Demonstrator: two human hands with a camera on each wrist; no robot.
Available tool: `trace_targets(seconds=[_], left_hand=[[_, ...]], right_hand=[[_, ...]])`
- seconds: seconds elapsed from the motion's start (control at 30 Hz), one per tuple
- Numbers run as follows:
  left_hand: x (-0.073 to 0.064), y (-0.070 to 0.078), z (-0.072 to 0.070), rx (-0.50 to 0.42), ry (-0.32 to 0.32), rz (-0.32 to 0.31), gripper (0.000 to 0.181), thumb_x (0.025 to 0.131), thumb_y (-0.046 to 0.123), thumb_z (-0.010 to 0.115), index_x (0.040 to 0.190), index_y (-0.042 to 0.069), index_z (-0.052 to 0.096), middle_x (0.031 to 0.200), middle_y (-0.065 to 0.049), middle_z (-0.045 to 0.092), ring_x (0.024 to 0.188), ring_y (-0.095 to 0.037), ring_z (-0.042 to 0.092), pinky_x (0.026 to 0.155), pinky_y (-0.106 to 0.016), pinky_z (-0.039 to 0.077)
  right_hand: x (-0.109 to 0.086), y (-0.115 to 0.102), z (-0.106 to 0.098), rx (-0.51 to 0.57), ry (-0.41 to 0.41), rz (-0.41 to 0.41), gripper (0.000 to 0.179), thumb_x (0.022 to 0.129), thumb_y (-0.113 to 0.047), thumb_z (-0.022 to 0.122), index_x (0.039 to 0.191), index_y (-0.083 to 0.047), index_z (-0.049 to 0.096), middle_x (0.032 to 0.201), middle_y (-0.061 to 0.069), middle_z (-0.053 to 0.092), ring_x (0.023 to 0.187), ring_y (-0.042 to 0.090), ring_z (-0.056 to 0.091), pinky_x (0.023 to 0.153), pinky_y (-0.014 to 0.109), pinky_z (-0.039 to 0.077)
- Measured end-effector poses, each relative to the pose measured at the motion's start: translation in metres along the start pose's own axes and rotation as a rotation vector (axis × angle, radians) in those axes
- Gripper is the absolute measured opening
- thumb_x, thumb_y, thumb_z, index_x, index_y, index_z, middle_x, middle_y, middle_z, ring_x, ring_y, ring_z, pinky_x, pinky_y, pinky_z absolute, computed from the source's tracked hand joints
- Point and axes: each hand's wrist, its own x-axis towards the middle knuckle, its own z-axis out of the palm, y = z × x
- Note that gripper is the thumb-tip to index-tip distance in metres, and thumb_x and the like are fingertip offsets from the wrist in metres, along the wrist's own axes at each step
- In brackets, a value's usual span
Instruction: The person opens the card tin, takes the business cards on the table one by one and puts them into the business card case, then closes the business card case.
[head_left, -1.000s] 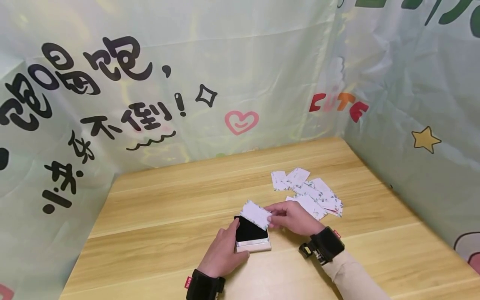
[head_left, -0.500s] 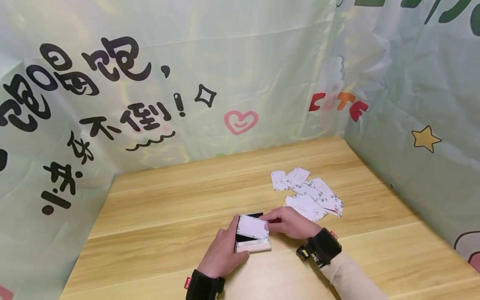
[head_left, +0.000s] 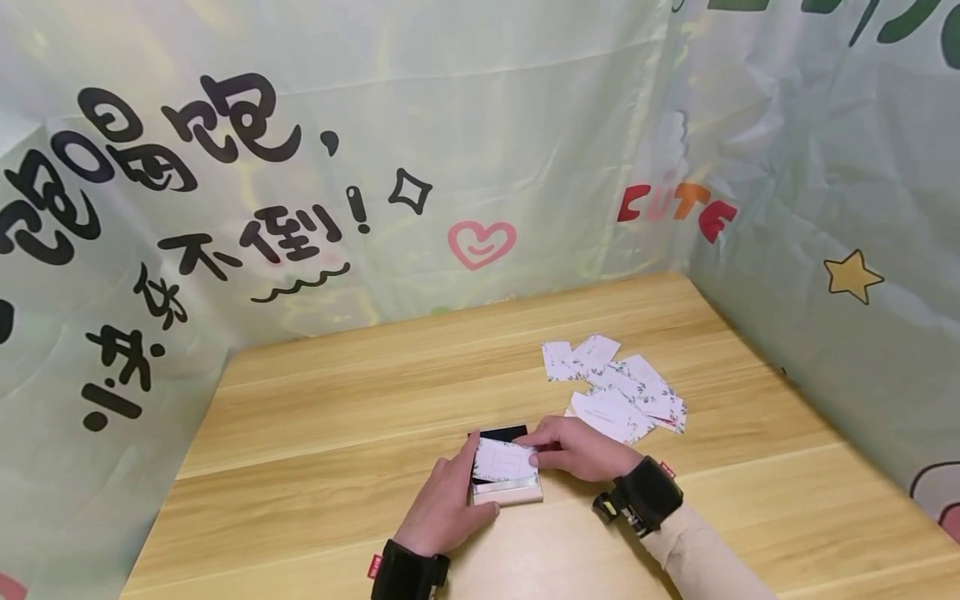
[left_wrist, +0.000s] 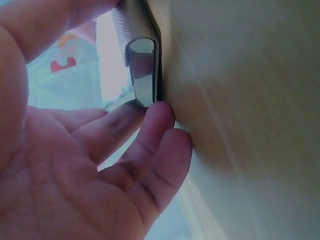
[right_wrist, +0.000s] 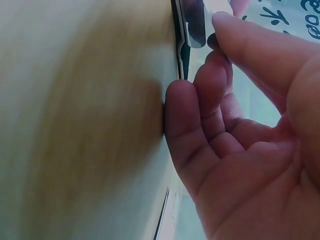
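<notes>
An opened business card case (head_left: 507, 497) with a black inside and a pale cover edge lies on the table. My left hand (head_left: 444, 507) holds it from the left, thumb at the near edge and fingers at the far left corner. In the left wrist view its silvery end (left_wrist: 143, 70) shows between thumb and fingers. Over the black inside lies a white card (head_left: 501, 461) with a leafy border. My right hand (head_left: 581, 448) pinches this card at its right edge between thumb and forefinger. The other right fingers (right_wrist: 182, 107) rest low at the tabletop beside the case.
Several white leaf-patterned cards (head_left: 626, 392) lie spread and overlapping behind my right hand. The wooden table (head_left: 337, 417) meets a printed cloth wall (head_left: 337, 100) at the back and another on the right.
My right hand has brought the card down and toward me, from tilted above the case's far edge to nearly level inside it. The left hand has stayed in place on the case.
</notes>
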Motion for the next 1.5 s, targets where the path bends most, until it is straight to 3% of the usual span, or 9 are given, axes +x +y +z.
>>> trace_targets(seconds=[0.17,0.4,0.67,0.97,1.5], left_hand=[[0.0004,0.0003,0.0002,0.008,-0.011,-0.015,0.093,0.077,0.037,0.072,0.152,0.01,0.025,0.146,-0.006,0.044,0.109,-0.02,0.046,0.092,-0.041,0.043],[0.0011,-0.0002,-0.0002,0.016,-0.001,-0.006,0.083,0.077,0.039,0.073,0.144,0.006,0.039,0.139,-0.005,0.05,0.111,-0.021,0.046,0.095,-0.041,0.043],[0.0011,-0.0006,-0.0004,0.01,-0.001,0.007,0.081,0.078,0.04,0.073,0.144,0.008,0.04,0.141,-0.006,0.049,0.113,-0.021,0.046,0.096,-0.042,0.042],[-0.001,-0.0019,-0.0004,0.002,0.023,0.063,0.054,0.077,0.036,0.073,0.122,0.009,0.058,0.141,-0.01,0.049,0.124,-0.029,0.044,0.1,-0.046,0.038],[-0.0015,-0.003,0.001,0.02,0.014,0.047,0.058,0.079,0.038,0.072,0.126,0.007,0.057,0.143,-0.008,0.047,0.126,-0.028,0.042,0.102,-0.046,0.037]], right_hand=[[0.0016,-0.0013,0.0015,0.036,0.042,0.03,0.034,0.089,-0.028,0.067,0.119,-0.013,0.065,0.089,-0.007,0.059,0.079,0.01,0.055,0.071,0.028,0.048],[0.0034,-0.0009,0.0028,0.081,0.061,0.082,0.016,0.084,-0.027,0.072,0.096,-0.021,0.063,0.086,-0.006,0.062,0.08,0.012,0.058,0.072,0.029,0.05],[0.0031,0.0009,0.0023,0.103,0.035,0.069,0.014,0.085,-0.028,0.071,0.096,-0.022,0.064,0.083,-0.006,0.062,0.078,0.013,0.057,0.07,0.031,0.049],[0.0025,0.0024,0.0034,0.094,0.022,0.061,0.013,0.086,-0.029,0.07,0.096,-0.022,0.066,0.082,-0.006,0.062,0.076,0.012,0.056,0.068,0.03,0.048],[-0.0014,0.0003,0.0007,0.005,0.017,0.027,0.016,0.089,-0.032,0.066,0.1,-0.024,0.073,0.092,-0.012,0.062,0.084,0.01,0.056,0.074,0.031,0.048]])
